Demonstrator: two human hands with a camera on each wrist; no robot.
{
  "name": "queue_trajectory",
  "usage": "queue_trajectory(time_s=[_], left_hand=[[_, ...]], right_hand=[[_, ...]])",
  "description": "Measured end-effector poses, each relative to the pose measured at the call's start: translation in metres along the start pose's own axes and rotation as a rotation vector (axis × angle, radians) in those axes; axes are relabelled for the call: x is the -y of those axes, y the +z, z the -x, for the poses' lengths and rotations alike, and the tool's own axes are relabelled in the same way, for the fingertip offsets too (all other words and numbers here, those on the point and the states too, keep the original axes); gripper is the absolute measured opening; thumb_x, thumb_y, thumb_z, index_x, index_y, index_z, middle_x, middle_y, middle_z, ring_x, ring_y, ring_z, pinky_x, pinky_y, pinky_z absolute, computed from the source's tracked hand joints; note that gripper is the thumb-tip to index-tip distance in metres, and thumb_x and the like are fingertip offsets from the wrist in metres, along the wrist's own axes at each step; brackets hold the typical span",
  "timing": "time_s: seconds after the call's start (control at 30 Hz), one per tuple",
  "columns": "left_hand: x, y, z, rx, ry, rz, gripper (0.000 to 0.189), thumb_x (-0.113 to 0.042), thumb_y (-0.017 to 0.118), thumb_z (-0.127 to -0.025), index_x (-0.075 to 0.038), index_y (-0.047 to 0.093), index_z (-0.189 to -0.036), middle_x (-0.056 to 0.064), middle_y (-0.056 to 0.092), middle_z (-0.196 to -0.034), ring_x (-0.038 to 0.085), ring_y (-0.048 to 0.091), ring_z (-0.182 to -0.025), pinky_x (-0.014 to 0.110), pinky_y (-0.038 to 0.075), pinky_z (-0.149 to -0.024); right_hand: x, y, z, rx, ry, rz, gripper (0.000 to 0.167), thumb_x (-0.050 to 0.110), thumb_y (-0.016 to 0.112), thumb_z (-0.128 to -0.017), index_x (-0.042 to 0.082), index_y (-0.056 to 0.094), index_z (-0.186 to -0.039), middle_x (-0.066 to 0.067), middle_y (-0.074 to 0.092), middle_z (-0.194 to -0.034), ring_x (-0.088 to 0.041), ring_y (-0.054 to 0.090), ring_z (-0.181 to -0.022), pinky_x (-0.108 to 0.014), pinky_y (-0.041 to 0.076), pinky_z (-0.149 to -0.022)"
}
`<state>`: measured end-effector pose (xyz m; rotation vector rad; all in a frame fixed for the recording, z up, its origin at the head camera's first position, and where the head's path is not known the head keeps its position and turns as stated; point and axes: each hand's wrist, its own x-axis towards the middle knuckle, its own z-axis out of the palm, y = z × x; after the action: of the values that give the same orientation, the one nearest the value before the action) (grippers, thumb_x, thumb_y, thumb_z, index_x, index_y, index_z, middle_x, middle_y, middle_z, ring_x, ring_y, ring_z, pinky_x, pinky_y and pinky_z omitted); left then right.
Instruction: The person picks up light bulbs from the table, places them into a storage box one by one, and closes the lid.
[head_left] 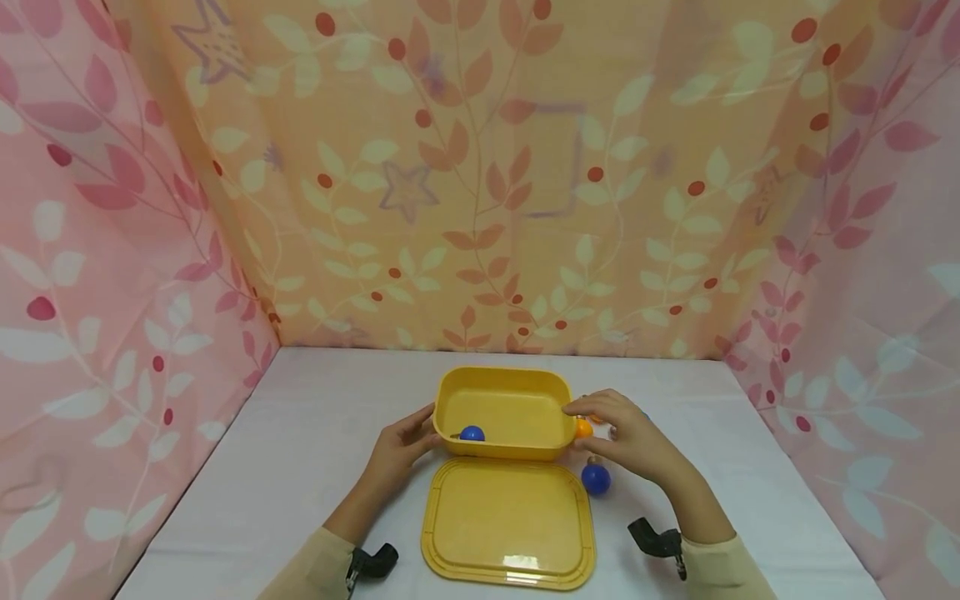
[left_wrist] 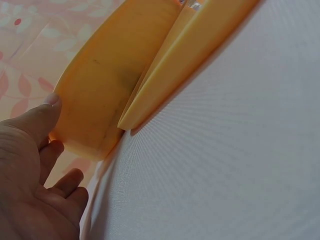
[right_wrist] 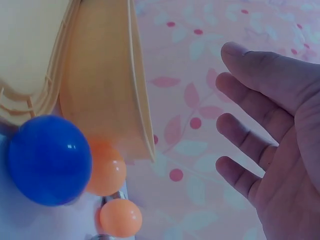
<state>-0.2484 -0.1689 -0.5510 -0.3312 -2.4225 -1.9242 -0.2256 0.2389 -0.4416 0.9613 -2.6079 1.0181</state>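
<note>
A yellow plastic box (head_left: 502, 400) stands without its lid, a round blue bulb-like ball (head_left: 472, 433) with a small metallic end inside it. My left hand (head_left: 405, 442) is at the box's left side; in the left wrist view its thumb touches the yellow wall (left_wrist: 105, 80), the other fingers loosely bent. My right hand (head_left: 626, 433) hovers by the box's right end, fingers spread with nothing between them in the right wrist view. Beneath and beside it lie an orange ball (head_left: 583, 428) and a second blue ball (head_left: 596, 479) with a metallic neck.
The yellow lid (head_left: 508, 525) lies flat on the white tabletop (head_left: 315, 392), in front of the box. Another orange ball (right_wrist: 121, 218) shows low in the right wrist view. Patterned curtains (head_left: 480, 250) enclose the back and sides.
</note>
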Motion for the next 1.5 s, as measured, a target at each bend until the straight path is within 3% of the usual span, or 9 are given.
queue_trajectory(time_s=[0.07, 0.2, 0.47, 0.7, 0.9, 1.17, 1.5], left_hand=[[-0.001, 0.000, 0.000, 0.003, 0.000, -0.002, 0.060, -0.028, 0.078, -0.093, -0.026, 0.056, -0.148, -0.007, 0.055, -0.150, 0.017, 0.050, -0.141, 0.045, 0.041, -0.116], [-0.003, 0.000, -0.001, 0.003, 0.012, -0.001, 0.061, -0.029, 0.079, -0.092, -0.025, 0.057, -0.148, -0.006, 0.055, -0.150, 0.018, 0.050, -0.141, 0.045, 0.041, -0.116], [-0.004, -0.001, 0.000, 0.000, 0.014, -0.003, 0.061, -0.029, 0.078, -0.092, -0.025, 0.056, -0.149, -0.005, 0.055, -0.151, 0.017, 0.049, -0.142, 0.046, 0.040, -0.117], [-0.001, 0.000, 0.003, -0.007, 0.008, -0.002, 0.060, -0.026, 0.078, -0.093, -0.023, 0.056, -0.149, -0.001, 0.055, -0.152, 0.020, 0.048, -0.143, 0.046, 0.040, -0.117], [0.000, 0.000, 0.003, -0.012, -0.006, -0.018, 0.059, -0.027, 0.078, -0.093, -0.026, 0.057, -0.148, -0.006, 0.055, -0.151, 0.019, 0.048, -0.143, 0.047, 0.040, -0.117], [0.004, 0.001, 0.002, 0.003, 0.008, 0.001, 0.061, -0.030, 0.079, -0.092, -0.027, 0.056, -0.148, -0.004, 0.055, -0.151, 0.019, 0.047, -0.144, 0.048, 0.038, -0.118], [0.000, 0.002, 0.001, 0.000, 0.003, -0.012, 0.060, -0.030, 0.078, -0.092, -0.028, 0.056, -0.148, -0.006, 0.055, -0.151, 0.019, 0.047, -0.144, 0.048, 0.039, -0.117]], right_hand=[[-0.002, -0.005, 0.001, -0.007, 0.020, 0.006, 0.050, 0.016, 0.087, -0.084, 0.030, 0.070, -0.128, 0.014, 0.066, -0.126, -0.011, 0.057, -0.116, -0.036, 0.057, -0.091], [-0.010, -0.015, 0.005, -0.024, 0.055, 0.029, 0.048, 0.018, 0.086, -0.085, 0.027, 0.071, -0.130, 0.013, 0.068, -0.127, -0.011, 0.057, -0.119, -0.034, 0.055, -0.098], [-0.036, -0.035, 0.018, -0.060, 0.200, 0.074, 0.041, 0.030, 0.081, -0.090, 0.031, 0.069, -0.129, 0.007, 0.066, -0.130, -0.021, 0.056, -0.123, -0.059, 0.050, -0.104], [-0.066, -0.038, 0.030, -0.077, 0.343, 0.036, 0.040, 0.024, 0.081, -0.090, 0.030, 0.070, -0.128, -0.004, 0.064, -0.135, -0.034, 0.051, -0.132, -0.073, 0.037, -0.108], [-0.088, -0.036, 0.040, -0.080, 0.462, 0.023, 0.043, 0.027, 0.079, -0.092, 0.021, 0.067, -0.134, -0.010, 0.061, -0.139, -0.039, 0.049, -0.132, -0.073, 0.035, -0.109], [-0.110, -0.030, 0.051, -0.063, 0.579, 0.006, 0.051, 0.038, 0.073, -0.096, 0.021, 0.060, -0.142, -0.020, 0.055, -0.143, -0.049, 0.045, -0.130, -0.071, 0.044, -0.102], [-0.131, -0.023, 0.059, -0.063, 0.627, -0.051, 0.055, 0.035, 0.074, -0.095, 0.020, 0.056, -0.146, -0.017, 0.055, -0.145, -0.043, 0.046, -0.131, -0.070, 0.038, -0.110]])
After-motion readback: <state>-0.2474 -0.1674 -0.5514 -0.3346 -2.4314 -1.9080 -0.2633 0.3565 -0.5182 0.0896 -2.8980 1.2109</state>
